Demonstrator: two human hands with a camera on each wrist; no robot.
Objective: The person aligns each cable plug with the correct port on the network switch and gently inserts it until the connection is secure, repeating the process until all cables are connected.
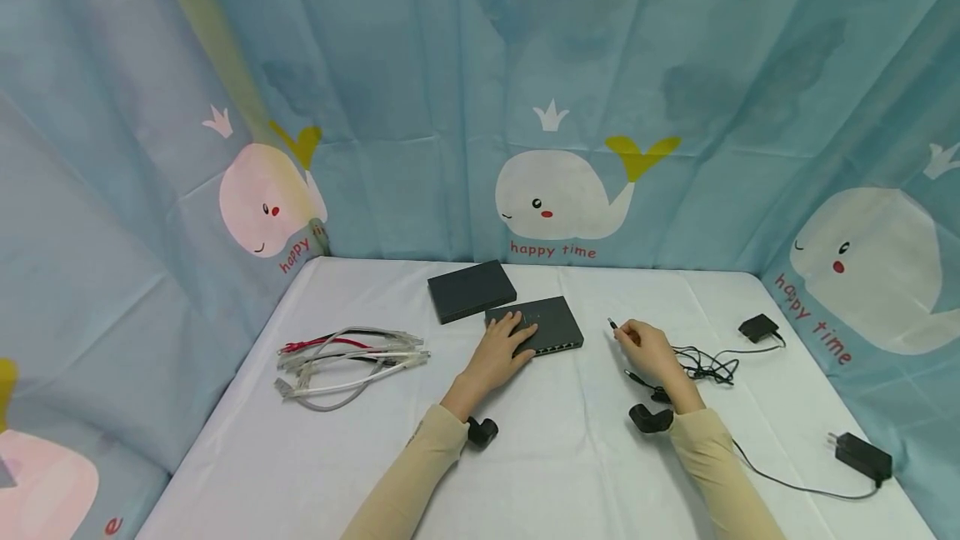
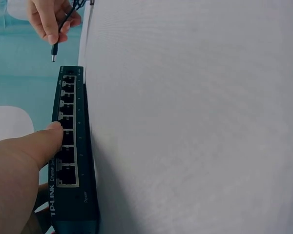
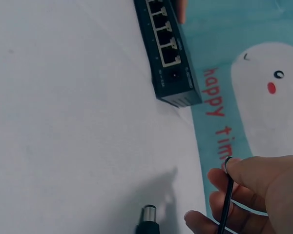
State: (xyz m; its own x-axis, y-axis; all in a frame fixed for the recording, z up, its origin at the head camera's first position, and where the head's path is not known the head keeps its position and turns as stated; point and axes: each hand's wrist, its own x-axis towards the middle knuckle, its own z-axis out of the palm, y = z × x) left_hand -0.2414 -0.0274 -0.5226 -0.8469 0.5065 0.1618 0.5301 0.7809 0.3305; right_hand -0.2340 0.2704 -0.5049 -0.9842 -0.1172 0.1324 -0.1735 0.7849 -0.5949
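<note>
My left hand [image 1: 495, 352] rests on a black TP-LINK Ethernet switch [image 1: 553, 325], fingers spread over its top. In the left wrist view, the thumb [image 2: 41, 144] touches the edge above the row of ports [image 2: 67, 131]. To the right of the switch, my right hand [image 1: 648, 348] pinches a black power cord close to its barrel plug [image 2: 54, 53], and the metal tip points toward the switch's end. A second barrel plug [image 3: 149, 217] lies below that hand. The round power socket [image 3: 175, 75] shows beside the end port.
Another black switch box [image 1: 471, 290] sits behind, near the curtain. Bundled network cables [image 1: 345, 365] lie at left. To the right are a coiled black cord [image 1: 708, 367], a small adapter [image 1: 758, 327] and a larger power adapter [image 1: 862, 457] with its cord.
</note>
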